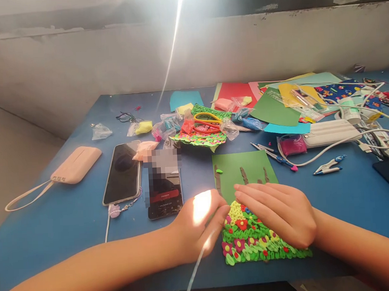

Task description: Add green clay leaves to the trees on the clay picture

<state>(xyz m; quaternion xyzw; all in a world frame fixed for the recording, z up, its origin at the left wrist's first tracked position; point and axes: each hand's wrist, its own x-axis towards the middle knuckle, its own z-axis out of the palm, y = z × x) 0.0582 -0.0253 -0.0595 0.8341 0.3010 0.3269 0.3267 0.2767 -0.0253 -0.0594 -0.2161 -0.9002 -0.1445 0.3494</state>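
Apparently working clay onto the card [230, 163], lying on the desk [71, 230] in front. Curling the left hand [201, 223] loosely by its left edge; stretching the right hand [283, 214] nearly straight-fingered over the flowers [241, 224]. Not being able to tell of anything held in either. Probably calling next for light fingertip pressing. Showing writing on the phone's [165, 210] red banner [171, 194], too small to read; showing no legible brands.

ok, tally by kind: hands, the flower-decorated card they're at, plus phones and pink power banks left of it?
Left hand and right hand: 2
Flower-decorated card: 1
Phones: 2
Pink power bank: 1
Total: 6
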